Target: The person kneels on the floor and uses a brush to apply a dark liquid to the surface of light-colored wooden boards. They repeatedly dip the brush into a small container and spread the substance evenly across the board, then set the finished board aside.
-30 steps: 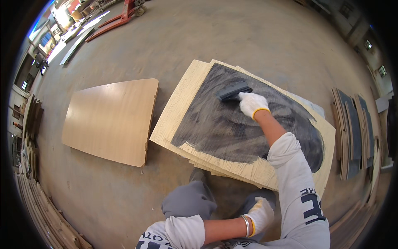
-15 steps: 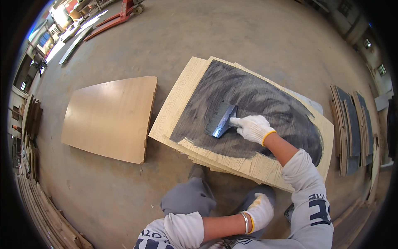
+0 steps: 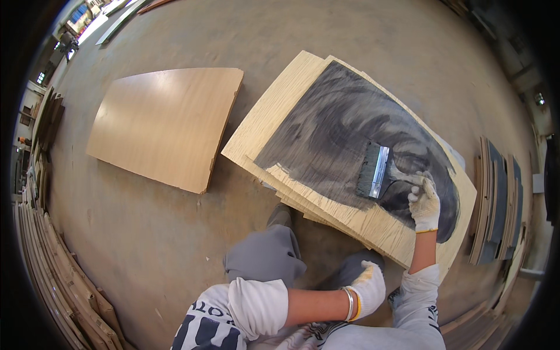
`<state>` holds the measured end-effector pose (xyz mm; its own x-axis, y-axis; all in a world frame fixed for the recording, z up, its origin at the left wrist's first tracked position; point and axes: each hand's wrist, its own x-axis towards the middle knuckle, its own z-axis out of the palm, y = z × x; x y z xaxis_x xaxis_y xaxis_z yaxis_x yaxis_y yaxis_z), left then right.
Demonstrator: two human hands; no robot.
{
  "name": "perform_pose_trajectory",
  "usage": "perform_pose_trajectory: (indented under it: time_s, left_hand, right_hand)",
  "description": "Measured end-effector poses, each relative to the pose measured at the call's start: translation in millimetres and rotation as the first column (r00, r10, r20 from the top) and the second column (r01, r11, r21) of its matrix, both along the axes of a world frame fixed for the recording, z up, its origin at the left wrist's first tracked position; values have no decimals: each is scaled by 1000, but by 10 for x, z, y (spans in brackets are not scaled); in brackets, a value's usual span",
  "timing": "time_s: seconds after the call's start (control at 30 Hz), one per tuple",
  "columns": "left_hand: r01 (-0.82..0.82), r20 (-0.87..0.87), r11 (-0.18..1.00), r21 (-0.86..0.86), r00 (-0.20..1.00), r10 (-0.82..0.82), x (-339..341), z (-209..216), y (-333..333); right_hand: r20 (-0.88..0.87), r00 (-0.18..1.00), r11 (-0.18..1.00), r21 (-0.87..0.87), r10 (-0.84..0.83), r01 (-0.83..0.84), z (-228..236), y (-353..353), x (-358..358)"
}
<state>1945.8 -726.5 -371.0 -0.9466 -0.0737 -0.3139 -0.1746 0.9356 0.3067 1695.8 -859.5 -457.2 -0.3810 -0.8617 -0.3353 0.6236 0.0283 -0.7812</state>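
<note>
A wide flat paintbrush [image 3: 374,171] with dark bristles and a silver metal band lies against a wood-grain panel [image 3: 373,220]. My right hand [image 3: 424,204], in a white knitted glove, grips its handle near the panel's right side. Dark, swirling wet-looking coating [image 3: 318,125] covers most of the pale panel, leaving a bare margin along the left and front edges. That panel tops a slightly skewed stack of similar boards. My left hand [image 3: 369,290], also gloved, rests closed by my right knee, apart from the panels, with nothing visible in it.
A plain light-brown board [image 3: 166,128] lies to the left of the stack. At the right edge stand several dark-faced panels [image 3: 494,201]. Long stacked strips [image 3: 55,280] line the left side, and concrete floor [image 3: 149,245] surrounds the boards.
My right hand has drawn the paintbrush rightward across the coated panel. My left hand stays by the knee. The view has shifted, so the left board sits higher in it.
</note>
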Motion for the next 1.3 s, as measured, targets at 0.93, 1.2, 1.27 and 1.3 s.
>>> perform_pose_trajectory:
  time_s: [0.93, 1.2, 1.27, 1.3]
  left_hand:
    - [-31, 21, 997, -68, 999, 33, -179, 139, 116]
    - [155, 117, 966, 205, 976, -182, -178, 158, 88]
    - [121, 92, 981, 153, 986, -136, -145, 178, 110]
    - [89, 65, 986, 144, 993, -99, -146, 173, 133]
  right_hand:
    - [-286, 534, 597, 219, 796, -772, 135, -1119, 1658]
    - [-342, 458, 553, 272, 821, -788, 52, -1608, 2390]
    - [-334, 438, 528, 257, 835, -810, 104, -1510, 2247]
    - [-334, 424, 515, 257, 842, -818, 117, -1435, 2112]
